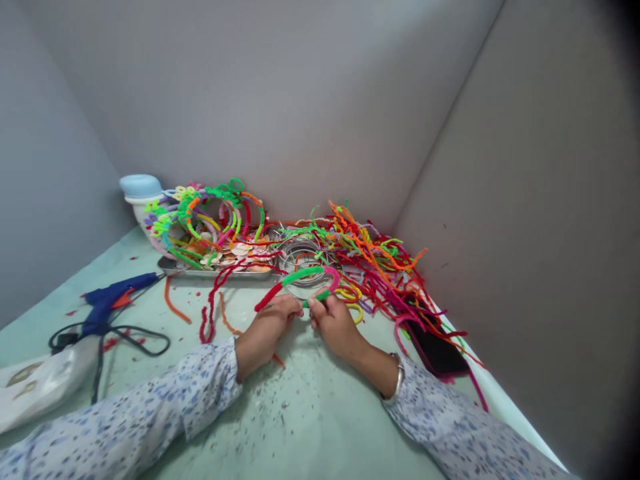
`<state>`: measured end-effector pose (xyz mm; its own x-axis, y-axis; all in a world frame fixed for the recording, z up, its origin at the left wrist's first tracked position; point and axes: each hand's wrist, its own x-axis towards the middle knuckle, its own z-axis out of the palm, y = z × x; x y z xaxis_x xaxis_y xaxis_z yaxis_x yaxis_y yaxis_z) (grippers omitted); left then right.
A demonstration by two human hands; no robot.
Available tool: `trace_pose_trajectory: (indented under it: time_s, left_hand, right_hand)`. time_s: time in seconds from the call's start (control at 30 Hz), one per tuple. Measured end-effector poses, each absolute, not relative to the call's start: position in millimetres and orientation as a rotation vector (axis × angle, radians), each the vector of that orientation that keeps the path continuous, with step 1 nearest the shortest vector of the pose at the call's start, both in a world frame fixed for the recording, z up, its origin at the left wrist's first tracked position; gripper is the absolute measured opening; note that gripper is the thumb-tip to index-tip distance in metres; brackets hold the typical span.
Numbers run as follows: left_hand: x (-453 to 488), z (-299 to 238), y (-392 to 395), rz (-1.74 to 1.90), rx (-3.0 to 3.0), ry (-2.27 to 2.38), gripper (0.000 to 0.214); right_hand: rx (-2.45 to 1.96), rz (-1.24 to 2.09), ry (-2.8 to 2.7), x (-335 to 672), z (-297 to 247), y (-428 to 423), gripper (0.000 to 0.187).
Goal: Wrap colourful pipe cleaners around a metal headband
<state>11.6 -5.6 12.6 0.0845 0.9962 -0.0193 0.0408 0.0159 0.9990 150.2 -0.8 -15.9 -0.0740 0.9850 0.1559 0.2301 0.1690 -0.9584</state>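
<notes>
Between my hands is a headband (pixel 303 273), a curved hoop wrapped in fuzzy red, green and pink pipe cleaner. My left hand (pixel 273 327) is closed around its lower left side, near the red end. With thumb and fingers pinched, my right hand (pixel 337 327) grips the green stretch at the lower right. The fingertips of both hands come close together at the front, and they hide part of what they hold. Just behind the headband lies a stack of bare metal wire hoops (pixel 300 253).
Loose pipe cleaners (pixel 370 247) pile up at the back right, partly over a dark phone (pixel 437 347). A metal tray (pixel 220 273) holds shells; finished headbands (pixel 215 200) lean on a white bottle (pixel 143 193). A blue glue gun (pixel 103 303) and plastic bag (pixel 45 383) lie left.
</notes>
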Motion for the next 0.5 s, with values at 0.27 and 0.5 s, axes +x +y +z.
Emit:
trace_pose_trajectory:
  time_s: [0.27, 0.5]
  left_hand:
    - [12.7, 10.4, -7.2, 1.002, 0.982, 0.926, 0.021]
    - [11.7, 7.3, -12.7, 0.846, 1.126, 0.88, 0.022]
  right_hand:
    - [-0.955, 1.224, -1.382, 151.0, -10.5, 1.7, 0.026]
    - [-1.028, 1.233, -1.208, 158.9, -9.5, 10.5, 0.026]
